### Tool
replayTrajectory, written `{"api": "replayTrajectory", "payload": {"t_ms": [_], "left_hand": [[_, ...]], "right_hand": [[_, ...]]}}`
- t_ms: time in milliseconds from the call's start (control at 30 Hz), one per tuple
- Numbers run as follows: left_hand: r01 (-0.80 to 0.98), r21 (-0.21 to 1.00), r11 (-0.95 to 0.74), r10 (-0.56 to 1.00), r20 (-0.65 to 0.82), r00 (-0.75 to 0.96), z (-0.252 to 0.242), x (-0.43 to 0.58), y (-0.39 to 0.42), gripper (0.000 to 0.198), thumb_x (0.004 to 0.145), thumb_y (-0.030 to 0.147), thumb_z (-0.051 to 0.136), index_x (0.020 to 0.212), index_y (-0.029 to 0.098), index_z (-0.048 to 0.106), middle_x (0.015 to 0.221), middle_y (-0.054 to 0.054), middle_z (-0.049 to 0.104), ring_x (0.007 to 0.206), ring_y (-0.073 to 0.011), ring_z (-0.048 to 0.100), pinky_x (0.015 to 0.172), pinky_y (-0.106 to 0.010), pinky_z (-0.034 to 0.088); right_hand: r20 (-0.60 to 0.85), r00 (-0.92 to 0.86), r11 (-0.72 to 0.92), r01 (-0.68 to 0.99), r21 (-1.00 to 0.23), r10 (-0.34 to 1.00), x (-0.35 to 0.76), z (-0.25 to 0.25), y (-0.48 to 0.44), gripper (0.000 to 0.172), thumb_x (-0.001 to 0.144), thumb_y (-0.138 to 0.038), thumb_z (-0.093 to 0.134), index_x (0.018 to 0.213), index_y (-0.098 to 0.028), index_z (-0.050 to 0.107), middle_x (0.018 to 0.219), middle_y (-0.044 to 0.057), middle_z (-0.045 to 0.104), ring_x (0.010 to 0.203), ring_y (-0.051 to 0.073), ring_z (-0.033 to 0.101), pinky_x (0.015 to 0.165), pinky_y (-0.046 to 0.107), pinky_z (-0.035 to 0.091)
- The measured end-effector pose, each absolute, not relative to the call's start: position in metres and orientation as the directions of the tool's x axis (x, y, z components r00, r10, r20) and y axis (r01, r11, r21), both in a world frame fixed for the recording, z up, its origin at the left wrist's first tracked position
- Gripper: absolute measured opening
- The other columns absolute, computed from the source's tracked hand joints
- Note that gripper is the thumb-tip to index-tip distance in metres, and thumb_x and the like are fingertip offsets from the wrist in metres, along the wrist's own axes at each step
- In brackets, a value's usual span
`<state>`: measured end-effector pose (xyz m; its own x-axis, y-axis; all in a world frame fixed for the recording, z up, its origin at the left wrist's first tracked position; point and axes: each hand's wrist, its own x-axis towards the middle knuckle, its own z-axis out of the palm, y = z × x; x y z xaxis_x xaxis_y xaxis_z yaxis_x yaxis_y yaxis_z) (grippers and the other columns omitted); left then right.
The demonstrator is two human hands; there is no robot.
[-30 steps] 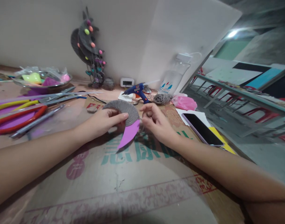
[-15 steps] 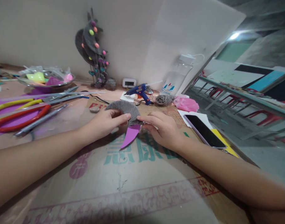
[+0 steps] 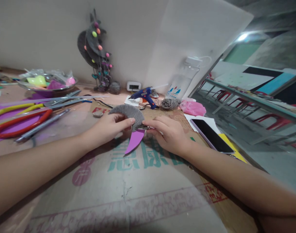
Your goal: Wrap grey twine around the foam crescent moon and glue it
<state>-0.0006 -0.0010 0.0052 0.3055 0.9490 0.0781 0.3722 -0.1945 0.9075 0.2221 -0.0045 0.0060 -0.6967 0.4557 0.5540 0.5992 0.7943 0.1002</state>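
Above the cardboard sheet point(image 3: 94, 200), both my hands grip a crescent moon cutout point(image 3: 129, 112), its upper part wrapped in grey yarn. Its lower tip point(image 3: 135, 141) is bare purple. My left hand point(image 3: 111, 127) pinches the wrapped part, thumb in front and fingers behind. My right hand point(image 3: 168, 133) is closed at the edge where the yarn ends, with index finger and thumb there; a bit of yarn seems to be between them, but the fingers hide most of it. Behind my hands lies a grey yarn ball point(image 3: 170, 104).
A blue glue gun point(image 3: 145, 95), small digital clock point(image 3: 133, 86) and water bottle point(image 3: 183, 79) stand at the back. Scissors point(image 3: 38, 118) and a bowl point(image 3: 47, 92) are left; a phone point(image 3: 212, 136) lies right. A finished moon decoration point(image 3: 95, 48) is against the wall.
Hardly anything differs. The whole view has shifted very slightly, and both hands keep the same hold on the crescent.
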Motion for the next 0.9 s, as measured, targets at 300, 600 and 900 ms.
{"api": "replayTrajectory", "payload": {"t_ms": [300,600,900], "left_hand": [[0.42,0.887,-0.191,0.953,0.065,0.295,0.0078,-0.0001,-0.0021,0.037,0.078,0.05,0.051,0.063,0.017,0.06,0.065,0.0,0.063,0.064,-0.0152,0.056,0.066,-0.026,0.043],[0.403,0.892,-0.204,0.947,0.076,0.313,0.0075,-0.0003,-0.0018,0.037,0.078,0.05,0.051,0.063,0.017,0.06,0.064,0.0,0.063,0.063,-0.0147,0.056,0.064,-0.025,0.043],[0.4,0.896,-0.19,0.952,0.069,0.299,0.0061,-0.0012,-0.0012,0.038,0.077,0.051,0.051,0.062,0.017,0.06,0.063,-0.001,0.062,0.061,-0.0147,0.055,0.061,-0.025,0.043]], "right_hand": [[0.534,-0.705,0.789,0.604,0.11,0.466,0.2206,0.007,-0.0047,0.023,0.091,-0.024,0.044,0.106,-0.017,0.06,0.082,0.006,0.064,0.075,0.016,0.055,0.066,0.027,0.042],[0.528,-0.689,0.771,0.63,0.097,0.496,0.2199,0.0069,-0.0056,0.02,0.091,-0.026,0.045,0.099,-0.017,0.061,0.081,0.005,0.066,0.075,0.016,0.057,0.067,0.028,0.042],[0.536,-0.673,0.758,0.646,0.09,0.51,0.221,0.0067,-0.0053,0.022,0.09,-0.028,0.045,0.1,-0.018,0.061,0.081,0.005,0.065,0.074,0.017,0.057,0.067,0.028,0.042]]}}
